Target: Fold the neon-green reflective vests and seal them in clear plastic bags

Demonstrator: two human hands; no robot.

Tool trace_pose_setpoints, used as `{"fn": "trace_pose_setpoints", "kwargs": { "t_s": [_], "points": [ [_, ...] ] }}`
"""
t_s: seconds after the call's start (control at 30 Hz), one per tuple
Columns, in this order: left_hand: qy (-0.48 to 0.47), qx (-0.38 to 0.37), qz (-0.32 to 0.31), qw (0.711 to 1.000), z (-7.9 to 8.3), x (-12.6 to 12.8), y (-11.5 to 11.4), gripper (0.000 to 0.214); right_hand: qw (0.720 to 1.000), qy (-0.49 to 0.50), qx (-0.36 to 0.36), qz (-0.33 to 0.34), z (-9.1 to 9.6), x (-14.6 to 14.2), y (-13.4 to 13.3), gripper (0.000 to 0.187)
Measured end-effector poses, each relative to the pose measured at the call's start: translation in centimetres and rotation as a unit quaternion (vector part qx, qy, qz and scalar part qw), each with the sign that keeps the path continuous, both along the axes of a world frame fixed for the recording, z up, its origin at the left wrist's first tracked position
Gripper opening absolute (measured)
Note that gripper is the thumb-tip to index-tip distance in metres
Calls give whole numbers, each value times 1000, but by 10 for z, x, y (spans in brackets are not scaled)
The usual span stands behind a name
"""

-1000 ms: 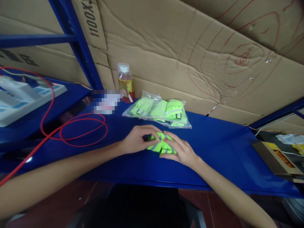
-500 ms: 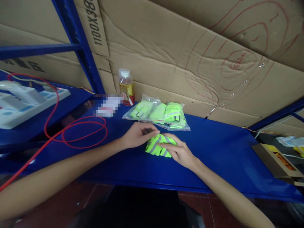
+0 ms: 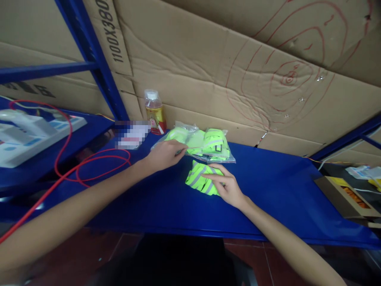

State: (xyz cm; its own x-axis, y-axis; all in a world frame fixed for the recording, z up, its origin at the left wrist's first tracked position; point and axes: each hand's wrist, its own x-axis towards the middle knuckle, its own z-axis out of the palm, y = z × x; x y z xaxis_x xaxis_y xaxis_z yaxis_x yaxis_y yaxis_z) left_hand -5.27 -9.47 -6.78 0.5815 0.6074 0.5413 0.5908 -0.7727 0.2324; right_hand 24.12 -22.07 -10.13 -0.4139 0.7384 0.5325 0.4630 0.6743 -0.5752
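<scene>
A folded bundle of neon yellow-green reflective strap (image 3: pixel 198 176) with grey stripes lies on the blue tabletop. My right hand (image 3: pixel 230 188) holds it from the right, its fingers over the top and the thumb along the near side. Behind it are clear plastic bags (image 3: pixel 216 149) packed with similar neon material; a black buckle shows through one. My left hand (image 3: pixel 166 155) is at the near left edge of these bags, thumb and fingers pinched together on the edge of one bag. Part of the left bag is hidden behind that hand.
A clear bottle (image 3: pixel 155 115) with a yellow label stands by the cardboard wall (image 3: pixel 190 71). A red cable (image 3: pixel 104 155) loops at the left near a white power strip (image 3: pixel 44 135). An open carton (image 3: pixel 342 196) with orange contents sits at the right. Blue shelf posts (image 3: pixel 104 79) rise behind.
My left hand has moved off the strap bundle, up and left to the plastic bags. My right hand stays on the bundle. The camera view has shifted slightly.
</scene>
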Motion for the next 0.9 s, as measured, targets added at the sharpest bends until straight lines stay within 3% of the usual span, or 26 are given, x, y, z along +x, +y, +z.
{"fn": "trace_pose_setpoints", "kwargs": {
  "t_s": [0.23, 0.47, 0.67, 0.9],
  "points": [
    [-81, -28, -5, 996, -4, 3, -17, 24, 1000, 10, 8, 9, -1, 1, 1, 39],
    [-209, -217, -23, 953, -14, 20, -36, 20, 997, 8, -2, 71, 5, -2, -6, 45],
    [-196, -329, -108, 918, -28, 22, -38, 23, 996, 8, -36, 82, 11, 8, -9, 43],
    [-132, -374, -159, 904, -23, 20, -38, 25, 990, 28, -114, 73, 22, 36, -4, 33]
  ]
}}
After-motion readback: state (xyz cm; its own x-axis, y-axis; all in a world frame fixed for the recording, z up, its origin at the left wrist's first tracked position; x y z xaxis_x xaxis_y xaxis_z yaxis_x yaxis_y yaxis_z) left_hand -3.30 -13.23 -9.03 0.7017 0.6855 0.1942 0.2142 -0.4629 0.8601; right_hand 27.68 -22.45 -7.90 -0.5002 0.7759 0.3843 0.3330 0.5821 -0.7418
